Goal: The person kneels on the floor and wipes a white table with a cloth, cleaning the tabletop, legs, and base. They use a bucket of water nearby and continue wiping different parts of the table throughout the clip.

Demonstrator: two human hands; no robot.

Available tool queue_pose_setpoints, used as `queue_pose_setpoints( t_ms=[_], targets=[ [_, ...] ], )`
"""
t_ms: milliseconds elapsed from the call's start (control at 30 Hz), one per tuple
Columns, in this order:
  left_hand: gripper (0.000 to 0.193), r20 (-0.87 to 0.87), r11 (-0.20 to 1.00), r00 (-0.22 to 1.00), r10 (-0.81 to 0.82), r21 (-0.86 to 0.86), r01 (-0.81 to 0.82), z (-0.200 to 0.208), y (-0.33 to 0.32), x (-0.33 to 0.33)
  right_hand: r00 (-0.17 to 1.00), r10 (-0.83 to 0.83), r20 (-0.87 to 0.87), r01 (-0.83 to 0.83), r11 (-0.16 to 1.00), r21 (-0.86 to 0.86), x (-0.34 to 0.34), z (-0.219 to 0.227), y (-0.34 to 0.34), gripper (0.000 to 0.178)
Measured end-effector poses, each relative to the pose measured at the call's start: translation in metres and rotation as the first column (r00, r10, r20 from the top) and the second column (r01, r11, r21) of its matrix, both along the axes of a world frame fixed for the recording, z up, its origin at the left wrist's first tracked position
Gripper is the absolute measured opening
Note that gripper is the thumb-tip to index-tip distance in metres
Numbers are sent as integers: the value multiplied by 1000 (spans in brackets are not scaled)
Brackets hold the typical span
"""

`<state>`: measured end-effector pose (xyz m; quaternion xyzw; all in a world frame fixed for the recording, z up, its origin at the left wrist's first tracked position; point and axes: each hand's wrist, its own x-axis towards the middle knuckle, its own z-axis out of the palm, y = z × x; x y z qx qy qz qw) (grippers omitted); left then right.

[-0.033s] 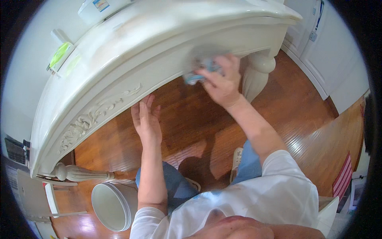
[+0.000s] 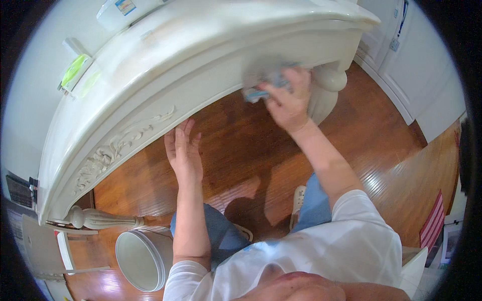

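A white table [image 2: 211,59] with a carved front panel curves across the upper part of the view. My right hand [image 2: 291,100] is closed on a crumpled cloth [image 2: 260,93], greyish with blue patches, held against the panel near the right leg. Motion smears the cloth and part of the fingers. Farther left, my left hand [image 2: 185,153] is open, palm up, with its fingertips at the panel's lower edge. It holds nothing that I can see. Whether the fingertips press on the edge I cannot tell.
A white bucket [image 2: 138,261] stands on the wooden floor, near the table's left leg [image 2: 108,218]. On the tabletop are a bright green and white box [image 2: 75,71] and a white container [image 2: 120,11]. White cabinet doors [image 2: 416,65] rise at the right.
My right hand and the cloth have shifted a little to the right along the panel. My left hand has hardly moved.
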<state>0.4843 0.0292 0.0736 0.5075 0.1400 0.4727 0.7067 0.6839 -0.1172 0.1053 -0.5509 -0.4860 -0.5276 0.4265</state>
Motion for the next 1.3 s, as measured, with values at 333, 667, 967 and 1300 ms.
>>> queue_pose_setpoints(
  t_ms=[333, 667, 967, 1300],
  targets=[
    [30, -20, 998, 1000, -15, 63, 16, 21, -13, 24, 878, -199, -436, 332, 909, 253, 101, -18, -64, 41],
    [22, 17, 999, 1000, 15, 51, -16, 28, -34, 51, 888, -177, -425, 193, 981, -8, 11, -16, -25, 47],
    [21, -45, 950, 979, 197, 257, -179, 23, -29, 55, 961, -80, -263, 65, 996, -66, 53, -21, -49, 31],
    [19, -97, 956, 986, 132, 277, -100, 22, -19, 46, 901, -207, -380, 298, 934, 198, 114, -9, -86, 35]
  ],
)
